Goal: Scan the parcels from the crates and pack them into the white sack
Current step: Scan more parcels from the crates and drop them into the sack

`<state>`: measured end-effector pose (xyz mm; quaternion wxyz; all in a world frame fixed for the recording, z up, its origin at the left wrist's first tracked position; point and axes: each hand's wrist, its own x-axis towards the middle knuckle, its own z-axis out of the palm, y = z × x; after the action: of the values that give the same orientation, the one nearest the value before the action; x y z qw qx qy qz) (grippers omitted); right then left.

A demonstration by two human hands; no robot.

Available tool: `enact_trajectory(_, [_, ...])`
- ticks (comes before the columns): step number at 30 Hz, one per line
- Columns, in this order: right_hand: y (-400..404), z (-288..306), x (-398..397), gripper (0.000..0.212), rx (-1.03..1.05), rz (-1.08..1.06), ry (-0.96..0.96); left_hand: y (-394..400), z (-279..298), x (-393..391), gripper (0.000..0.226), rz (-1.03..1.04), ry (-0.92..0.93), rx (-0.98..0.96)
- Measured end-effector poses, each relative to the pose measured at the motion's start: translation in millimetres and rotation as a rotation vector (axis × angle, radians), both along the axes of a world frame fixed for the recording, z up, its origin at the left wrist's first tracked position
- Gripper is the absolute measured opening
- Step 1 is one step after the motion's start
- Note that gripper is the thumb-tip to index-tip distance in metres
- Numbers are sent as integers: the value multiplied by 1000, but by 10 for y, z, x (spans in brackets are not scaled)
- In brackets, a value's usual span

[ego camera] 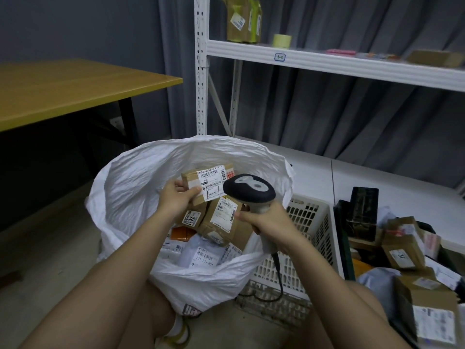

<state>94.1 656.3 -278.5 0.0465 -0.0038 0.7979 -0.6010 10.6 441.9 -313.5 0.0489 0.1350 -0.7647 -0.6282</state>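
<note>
My left hand grips a small box by its near left corner, fingers curled under and thumb on top, so the label faces up and nothing covers the barcode. I hold it right over the mouth of the sack; once it reads, I judge I need only let go and it drops in with the rest.

My right hand is wrapped round the handle of the scanner, forefinger forward where the trigger would be, though I cannot tell whether it is pressed. The scanner's head sits just beside the box's right edge and tips down and left toward the label, close enough to overlap it from here. The cable hangs down from the handle in front of the white crate.

The sack stands between my knees, its rim folded wide so it stays open without a hand. Inside lie several parcels already: two brown boxes leaning against each other under the held one, and flat white mailers at the near side.

The white crate touches the sack's right side, and I cannot see anything in it. Past its right wall the dark crate is heaped with boxes, so plenty seems left to scan, all within my right arm's reach.
</note>
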Motion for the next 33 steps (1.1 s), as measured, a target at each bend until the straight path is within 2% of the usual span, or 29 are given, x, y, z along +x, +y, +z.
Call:
enact_trajectory(13, [-15, -22, 84, 18, 72, -78, 6, -28, -77, 85, 42, 7, -2, -26])
enact_trajectory(17, [13, -30, 51, 20, 1, -97, -14, -53, -110, 78, 42, 10, -2, -1])
enact_trajectory(20, [82, -19, -4, 15, -89, -193, 0, -98, -144, 59, 35, 30, -6, 16])
enact_trajectory(24, [194, -41, -166, 11, -159, -319, 7, -195, -173, -51, 48, 113, 6, 32])
enact_trajectory(26, [245, -56, -272, 12, -157, -354, 5, -175, -116, -146, 45, 132, 65, 34])
enact_trajectory(29, [289, -69, -449, 13, -131, -345, -5, -83, 23, -372, 38, 203, 145, -163])
enact_trajectory(31, [305, -71, -569, 13, -128, -328, -3, -42, 58, -546, 38, 236, 79, -436])
enact_trajectory(33, [323, -80, -662, 13, -128, -312, -14, -25, 50, -675, 37, 222, -22, -568])
